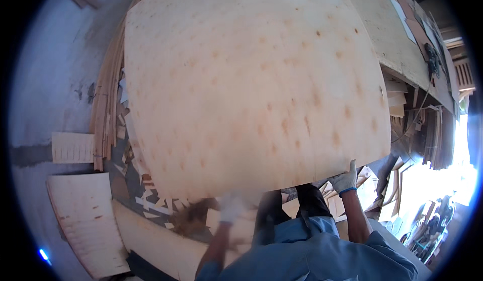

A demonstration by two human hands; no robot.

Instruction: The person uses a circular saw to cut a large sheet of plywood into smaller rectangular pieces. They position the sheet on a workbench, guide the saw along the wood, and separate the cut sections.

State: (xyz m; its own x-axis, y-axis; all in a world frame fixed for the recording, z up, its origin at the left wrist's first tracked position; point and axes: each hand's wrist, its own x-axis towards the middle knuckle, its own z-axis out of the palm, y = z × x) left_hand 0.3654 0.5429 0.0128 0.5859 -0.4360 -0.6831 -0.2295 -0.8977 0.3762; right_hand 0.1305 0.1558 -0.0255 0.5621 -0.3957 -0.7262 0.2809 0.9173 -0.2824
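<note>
A large pale veneer sheet (251, 84) with brown knots fills most of the view, lifted in front of me. My right hand (345, 179), in a white glove, grips its near edge at the lower right. My left hand (230, 208), also gloved and blurred, is at the sheet's near edge lower left; its grip is partly hidden by the blur.
Stacked wood strips (103, 115) lean along the left. Veneer offcuts (83, 220) lie on the grey floor at lower left. A long workbench (397, 39) runs up the right, with scrap wood pieces (392, 195) below it.
</note>
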